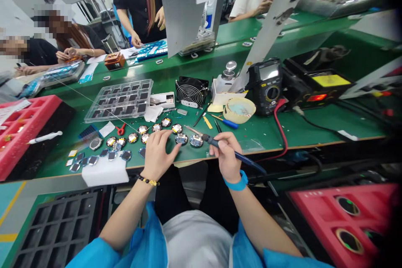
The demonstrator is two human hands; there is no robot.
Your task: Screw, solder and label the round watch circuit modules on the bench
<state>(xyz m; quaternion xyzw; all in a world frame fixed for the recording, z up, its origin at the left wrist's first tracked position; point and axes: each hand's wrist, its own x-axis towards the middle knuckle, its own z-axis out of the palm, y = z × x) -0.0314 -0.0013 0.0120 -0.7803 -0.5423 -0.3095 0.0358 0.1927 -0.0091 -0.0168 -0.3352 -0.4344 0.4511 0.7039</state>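
The nearest round part [181,139] sat btwn the two hands, just right of the left hand [159,153]. A second round part [196,141] lay just left of the right hand [228,157]. Both showed bluish faces. The left hand was loose, thumb and index apart; couldn't tell if the thumb actually touched the nearest part. The right hand was wrapped around a soldering iron [211,139], pen style, tip out over the parts. Tip contact? Couldn't tell.

Progress-wise, prob mid-batch imo. Other round parts [166,122] beyond the left hand had white/yellow tops, so maybe at a diff stage, but no way to confirm the order. Loose square pieces [112,155] left of that hand looked unused, same w/ the dark squares in the clear tray [108,118] farther past it.

Further out: a fan [191,91] beyond both hands, a yellow bowl [226,113] and blue-handled tool [230,124] just past the right hand, then a multimeter [266,88] off to its right w/ a red cable [278,127].

Main obstacles tbh: parts packed tight by the left hand, plus that iron tip near its fingers.
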